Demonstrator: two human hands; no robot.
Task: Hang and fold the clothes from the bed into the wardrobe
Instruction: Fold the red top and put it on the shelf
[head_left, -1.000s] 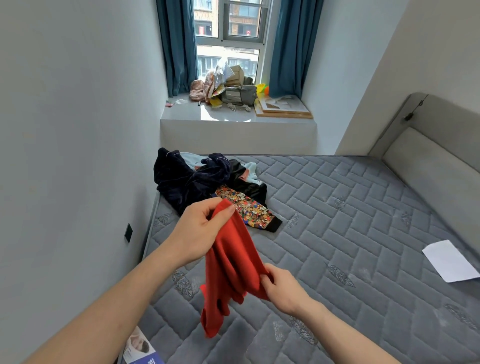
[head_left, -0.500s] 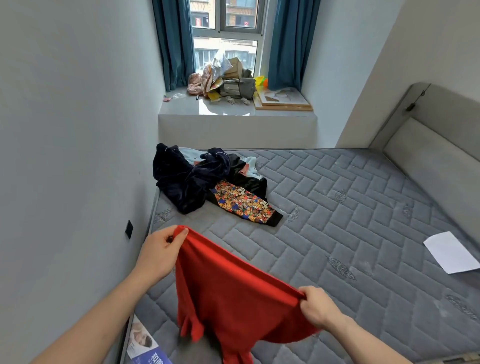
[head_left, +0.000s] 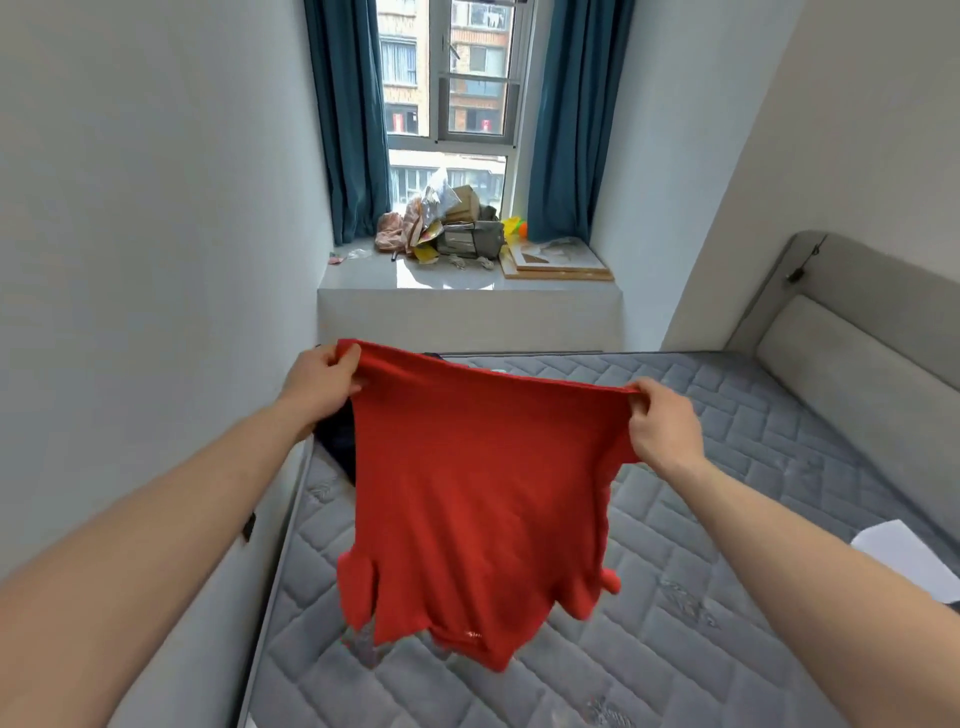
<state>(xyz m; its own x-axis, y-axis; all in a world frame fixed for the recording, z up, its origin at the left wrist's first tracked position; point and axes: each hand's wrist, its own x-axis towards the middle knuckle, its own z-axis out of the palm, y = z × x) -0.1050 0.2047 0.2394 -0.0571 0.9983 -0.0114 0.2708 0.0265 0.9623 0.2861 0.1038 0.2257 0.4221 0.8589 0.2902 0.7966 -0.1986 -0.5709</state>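
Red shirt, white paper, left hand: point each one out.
Red shirt (head_left: 478, 499), head view, middle of the hanging cloth.
White paper (head_left: 906, 558), head view, its flat face.
Left hand (head_left: 322, 382), head view, back of hand.

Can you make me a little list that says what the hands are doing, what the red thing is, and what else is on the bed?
left hand: left hand grips one top corner of the red fabric shirt
right hand: right hand grips the other top corner
shirt: spread wide, hanging above the grey quilted mattress
behind shirt: dark clothing, mostly hidden
also on bed: white paper sheet
windowsill: pile of clutter
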